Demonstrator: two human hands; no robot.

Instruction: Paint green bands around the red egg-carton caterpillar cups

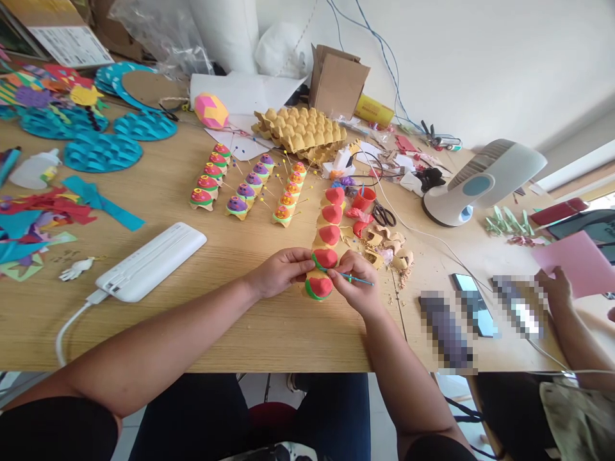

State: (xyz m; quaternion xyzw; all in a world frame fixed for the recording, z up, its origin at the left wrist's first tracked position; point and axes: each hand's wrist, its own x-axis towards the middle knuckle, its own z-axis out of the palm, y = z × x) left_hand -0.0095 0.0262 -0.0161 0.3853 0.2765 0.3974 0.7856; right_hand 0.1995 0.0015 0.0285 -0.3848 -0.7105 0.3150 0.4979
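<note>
Between my hands lies a strip of egg carton cups [328, 235], its humps painted red; the two nearest me carry green around their lower edges. My left hand [283, 272] pinches the strip's left side at the second-nearest cup. In my right hand [358, 282] is a thin blue paintbrush [358, 280], its tip at the green edge of that same cup. Farther back stand three decorated strips: a red one [207, 182], a purple one [245, 191] and an orange one [290, 195], with pins sticking out around them.
A white power bank [151, 262] lies left. Behind are egg trays [302, 131] and a pink-yellow ball [211, 111]. A red paint cup [364, 200], black scissors [384, 216] and carton scraps [391, 246] are right, near a white fan [480, 182]. Another person's hand [557, 288] holds pink paper [576, 262].
</note>
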